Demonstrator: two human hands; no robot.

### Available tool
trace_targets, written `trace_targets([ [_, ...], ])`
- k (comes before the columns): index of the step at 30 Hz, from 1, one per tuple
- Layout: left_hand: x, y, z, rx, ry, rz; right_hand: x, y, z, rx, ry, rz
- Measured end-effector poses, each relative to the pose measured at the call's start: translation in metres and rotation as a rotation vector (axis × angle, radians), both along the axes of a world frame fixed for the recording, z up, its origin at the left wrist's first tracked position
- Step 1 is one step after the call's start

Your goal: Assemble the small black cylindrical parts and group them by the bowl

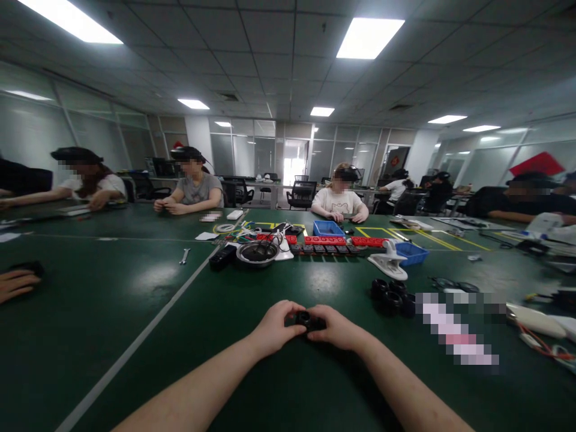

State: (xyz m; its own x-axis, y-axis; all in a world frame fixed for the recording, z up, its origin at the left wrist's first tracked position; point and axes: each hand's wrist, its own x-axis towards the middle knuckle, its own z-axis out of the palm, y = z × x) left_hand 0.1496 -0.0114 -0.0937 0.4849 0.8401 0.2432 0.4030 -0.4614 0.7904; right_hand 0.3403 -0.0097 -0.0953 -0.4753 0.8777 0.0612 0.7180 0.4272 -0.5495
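Observation:
Both my hands meet over the green table (216, 366) in front of me. My left hand (276, 327) grips a small black round part (303, 318) with an open top, thumb on the near side and fingers on the far side. Closed around a dark piece (318, 324) right beside it is my right hand (337, 327); whether this piece is joined to the round part I cannot tell. A cluster of similar black round parts (392, 298) stands to the right of my hands.
Farther off lie a round metal-rimmed pan (258, 254), a white clip-shaped stand (389, 262), red blocks (324, 240) and blue bins (328, 228) (410, 253). A wrench (184, 257) rests left. Cables and white parts (535, 318) are at right. Several people sit around; another person's hand (18, 284) is at far left.

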Motion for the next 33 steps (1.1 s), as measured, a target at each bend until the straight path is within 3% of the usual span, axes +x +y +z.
trace_targets([
  [4, 0.003, 0.0, -0.003, -0.014, -0.007, 0.036, -0.005, 0.002, -0.008, -0.032, -0.022, -0.037],
  [9, 0.009, 0.001, -0.014, 0.008, 0.021, 0.254, -0.032, -0.007, -0.011, 0.208, -0.242, -0.287],
  [11, 0.009, 0.002, -0.016, 0.016, 0.026, 0.273, -0.038, -0.011, -0.008, 0.257, -0.317, -0.328],
  [14, 0.006, 0.003, -0.014, 0.013, 0.007, 0.218, -0.035, -0.013, -0.003, 0.253, -0.271, -0.302],
  [20, -0.002, 0.003, -0.006, -0.001, 0.004, 0.007, -0.012, -0.006, 0.002, 0.01, 0.0, 0.019],
  [24, 0.0, 0.001, -0.007, -0.02, 0.002, 0.009, -0.015, -0.004, -0.002, -0.069, -0.024, -0.065],
  [29, 0.008, 0.0, -0.012, -0.019, -0.009, 0.163, -0.034, -0.01, -0.006, 0.192, -0.281, -0.299],
  [33, 0.008, 0.0, -0.01, -0.031, -0.028, 0.182, -0.033, -0.012, -0.003, 0.251, -0.315, -0.234],
])
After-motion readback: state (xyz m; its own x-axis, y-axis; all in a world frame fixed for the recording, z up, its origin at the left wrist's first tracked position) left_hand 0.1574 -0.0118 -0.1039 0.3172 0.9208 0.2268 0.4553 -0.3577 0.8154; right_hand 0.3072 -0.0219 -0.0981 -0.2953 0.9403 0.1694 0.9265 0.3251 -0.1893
